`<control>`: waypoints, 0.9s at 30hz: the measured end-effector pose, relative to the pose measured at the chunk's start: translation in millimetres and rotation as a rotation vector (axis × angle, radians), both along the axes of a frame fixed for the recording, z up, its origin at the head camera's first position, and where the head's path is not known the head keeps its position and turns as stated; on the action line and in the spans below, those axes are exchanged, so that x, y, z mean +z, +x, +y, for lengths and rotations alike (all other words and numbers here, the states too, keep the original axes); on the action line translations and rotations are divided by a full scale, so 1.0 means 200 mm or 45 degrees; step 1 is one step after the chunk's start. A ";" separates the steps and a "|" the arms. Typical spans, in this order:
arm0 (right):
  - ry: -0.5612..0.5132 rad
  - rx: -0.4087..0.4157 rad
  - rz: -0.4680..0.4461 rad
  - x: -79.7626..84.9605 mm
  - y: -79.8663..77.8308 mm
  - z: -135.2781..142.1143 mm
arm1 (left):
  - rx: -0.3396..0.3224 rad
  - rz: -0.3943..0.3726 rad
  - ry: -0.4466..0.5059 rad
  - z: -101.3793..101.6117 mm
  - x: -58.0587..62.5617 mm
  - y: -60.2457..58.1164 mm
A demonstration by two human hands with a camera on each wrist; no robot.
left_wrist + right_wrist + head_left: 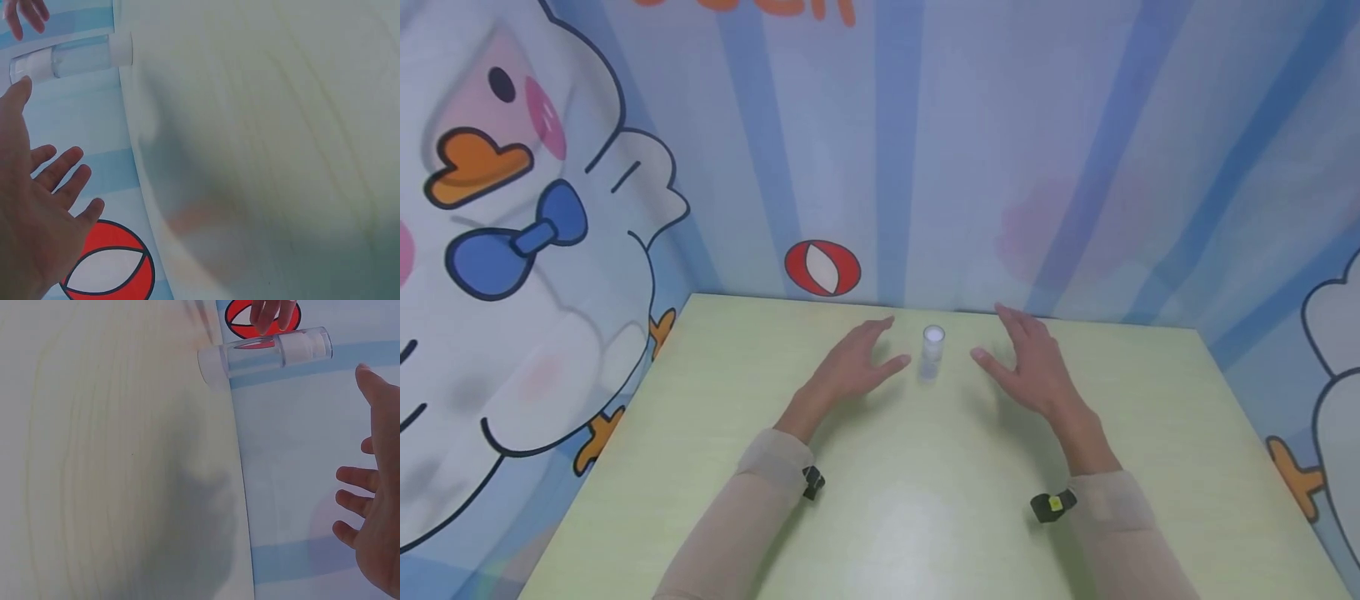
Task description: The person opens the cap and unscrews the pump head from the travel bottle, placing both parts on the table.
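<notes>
A small clear cylindrical bottle (932,354) with a whitish top and a whitish base stands upright near the far edge of the table. Its see-through middle section shows in both wrist views, where the bottle (255,356) appears sideways. My left hand (852,367) hovers just left of it, fingers spread and thumb pointing toward it. On the other side, a wider gap separates my right hand (1036,367) from the bottle, its fingers loosely extended. Neither hand touches the bottle in the head view. In the left wrist view the left thumb overlaps the bottle's top (31,66).
The pale yellow-green table (880,517) meets a blue striped backdrop (955,150) at its far edge. Printed on the backdrop are a red and white ball (822,267) and a large white duck (550,333) at left. Both wrists wear small black devices.
</notes>
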State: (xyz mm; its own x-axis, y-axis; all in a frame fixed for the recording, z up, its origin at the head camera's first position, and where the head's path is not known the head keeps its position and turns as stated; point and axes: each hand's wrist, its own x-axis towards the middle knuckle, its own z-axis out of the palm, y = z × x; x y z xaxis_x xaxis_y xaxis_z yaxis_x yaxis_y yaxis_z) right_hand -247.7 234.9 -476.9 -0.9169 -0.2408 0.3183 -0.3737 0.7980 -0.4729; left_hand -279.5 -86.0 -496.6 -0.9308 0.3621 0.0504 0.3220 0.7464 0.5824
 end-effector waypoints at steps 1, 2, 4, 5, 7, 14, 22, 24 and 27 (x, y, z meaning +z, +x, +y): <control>-0.001 0.005 0.018 0.00 0.00 0.00 | -0.003 0.010 -0.001 0.01 0.00 0.00; 0.000 0.010 0.038 -0.01 0.00 -0.01 | -0.007 0.022 -0.001 0.01 -0.01 0.00; 0.002 0.021 0.066 -0.01 0.00 -0.02 | -0.017 0.044 -0.009 0.03 -0.01 0.00; 0.001 0.025 0.070 -0.01 0.00 -0.02 | -0.024 0.056 -0.020 0.04 -0.02 0.00; 0.003 0.028 0.063 -0.01 0.00 -0.03 | -0.040 0.069 -0.035 0.06 -0.02 0.01; 0.019 0.028 -0.016 0.01 0.02 -0.09 | -0.059 0.040 -0.040 0.12 -0.02 0.03; 0.026 0.053 -0.056 0.01 0.02 -0.14 | -0.029 0.058 -0.050 0.18 -0.01 0.05; 0.022 0.061 -0.053 0.01 0.02 -0.14 | -0.023 0.050 -0.035 0.20 0.00 0.06; 0.009 0.074 -0.041 0.02 0.01 -0.15 | -0.007 0.030 0.009 0.21 0.00 0.06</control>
